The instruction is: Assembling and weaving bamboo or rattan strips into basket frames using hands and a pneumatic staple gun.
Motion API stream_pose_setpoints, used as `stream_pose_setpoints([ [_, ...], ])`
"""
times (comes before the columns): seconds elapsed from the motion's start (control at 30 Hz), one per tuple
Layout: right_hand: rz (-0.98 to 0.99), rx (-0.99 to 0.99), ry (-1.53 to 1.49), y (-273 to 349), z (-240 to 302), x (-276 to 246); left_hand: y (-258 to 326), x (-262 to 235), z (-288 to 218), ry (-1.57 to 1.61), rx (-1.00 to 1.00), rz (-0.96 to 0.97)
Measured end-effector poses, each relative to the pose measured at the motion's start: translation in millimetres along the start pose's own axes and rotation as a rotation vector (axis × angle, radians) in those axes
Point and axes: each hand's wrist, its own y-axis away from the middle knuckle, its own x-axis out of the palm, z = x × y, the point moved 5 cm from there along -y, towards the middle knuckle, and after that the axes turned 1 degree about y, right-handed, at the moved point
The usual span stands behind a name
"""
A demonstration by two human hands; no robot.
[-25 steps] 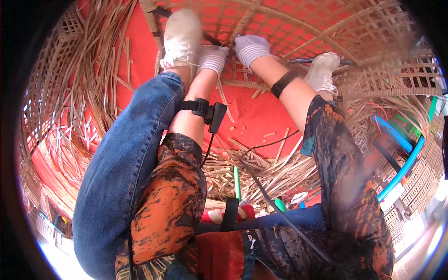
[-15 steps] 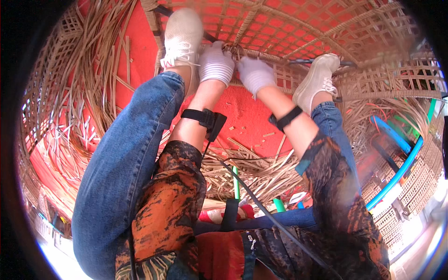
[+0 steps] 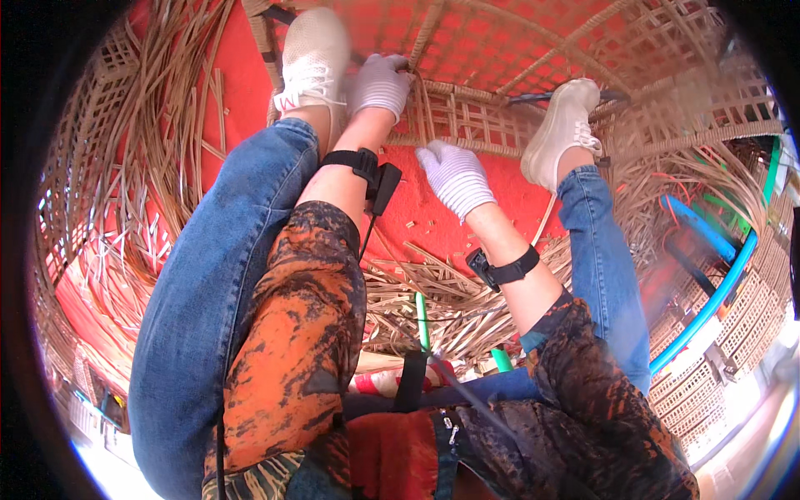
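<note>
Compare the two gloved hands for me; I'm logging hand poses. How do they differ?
The left hand reaches farther out and grips the woven frame's strips; the right hand sits nearer, just below the frame, and whether it touches is unclear. The left hand lies beside the left shoe; the right hangs over the red mat. Both wear white gloves and black wrist straps.

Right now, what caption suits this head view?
Gloved left hand grips a cane lattice; right hand hovers beside it.
</note>
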Motion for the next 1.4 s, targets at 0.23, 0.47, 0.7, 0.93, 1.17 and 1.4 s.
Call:
stream_pose_setpoints([
  [0.23, -0.016, 0.042, 0.305, 22, 26, -19, -7, 4, 5, 0.003, -0.020, 0.081],
  [0.47, 0.045, 0.004, 0.266, 36, 27, -13, -12, 7, 10, 0.090, 0.082, 0.063],
  [0.7, 0.539, 0.091, -0.401, 68, -12, 75, -11, 8, 9, 0.035, 0.106, 0.090],
  [0.93, 0.565, -0.018, -0.311, 57, -17, 68, 4, 3, 4, 0.120, -0.210, 0.221],
  [1.17, 0.537, -0.111, -0.064, 38, -6, 8, 4, 22, 12, 0.322, -0.285, 0.118],
  [1.4, -0.194, 0.008, 0.034, -70, -18, -52, 13, 23, 11, 0.160, -0.295, 0.093],
])
